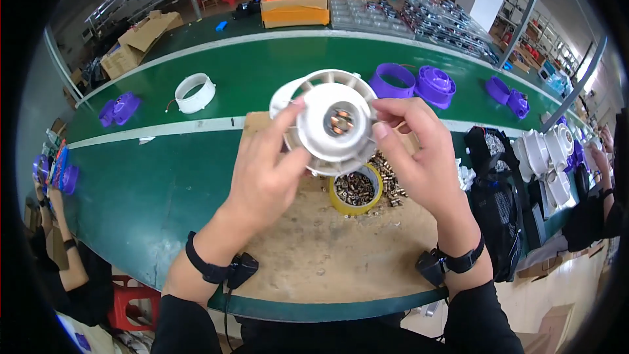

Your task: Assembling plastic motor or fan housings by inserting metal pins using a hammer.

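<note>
Both hands' fingers (288, 124) grip white fan housing (331, 121) above brown board (314, 249), green bench (164, 183)

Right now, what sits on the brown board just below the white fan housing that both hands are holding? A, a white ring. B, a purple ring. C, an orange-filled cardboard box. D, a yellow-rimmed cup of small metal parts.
D: a yellow-rimmed cup full of small metal parts sits on the brown board, right under the white fan housing.
</note>
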A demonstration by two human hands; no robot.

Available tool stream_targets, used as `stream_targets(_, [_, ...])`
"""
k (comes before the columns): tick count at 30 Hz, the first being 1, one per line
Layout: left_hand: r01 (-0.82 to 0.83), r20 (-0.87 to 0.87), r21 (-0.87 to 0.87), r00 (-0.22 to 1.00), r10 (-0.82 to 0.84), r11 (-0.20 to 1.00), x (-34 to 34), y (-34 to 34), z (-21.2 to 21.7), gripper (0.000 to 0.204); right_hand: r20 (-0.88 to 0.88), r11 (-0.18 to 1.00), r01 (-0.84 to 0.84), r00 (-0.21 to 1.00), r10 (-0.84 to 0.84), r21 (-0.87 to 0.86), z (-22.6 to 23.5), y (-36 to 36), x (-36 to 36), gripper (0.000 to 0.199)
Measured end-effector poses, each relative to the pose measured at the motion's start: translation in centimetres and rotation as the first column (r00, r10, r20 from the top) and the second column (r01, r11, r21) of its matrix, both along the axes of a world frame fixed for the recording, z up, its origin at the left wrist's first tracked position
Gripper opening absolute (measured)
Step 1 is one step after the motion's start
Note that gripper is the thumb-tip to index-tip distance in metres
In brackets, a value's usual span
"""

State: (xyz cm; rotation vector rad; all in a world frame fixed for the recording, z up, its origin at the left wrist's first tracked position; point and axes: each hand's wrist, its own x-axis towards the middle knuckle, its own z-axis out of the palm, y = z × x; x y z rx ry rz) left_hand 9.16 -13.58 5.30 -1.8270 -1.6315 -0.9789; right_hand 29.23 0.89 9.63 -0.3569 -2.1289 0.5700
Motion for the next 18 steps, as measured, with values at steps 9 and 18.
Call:
stream_targets(9, [0.021,-0.057,-0.123,0.998,-0.028,0.992,3.4,-1.6,-0.2,0.012,0.148,0.993,0.016,0.988,-0.033,0.115,0.9,-3.4,1.4,0.031])
stream_targets(18, [0.116,-0.02,-0.152,0.993,-0.12,0.982,3.7,-1.8,-0.2,0.014,0.312,0.985,0.069,0.943,-0.116,0.158,0.9,-3.8,2.2,0.031])
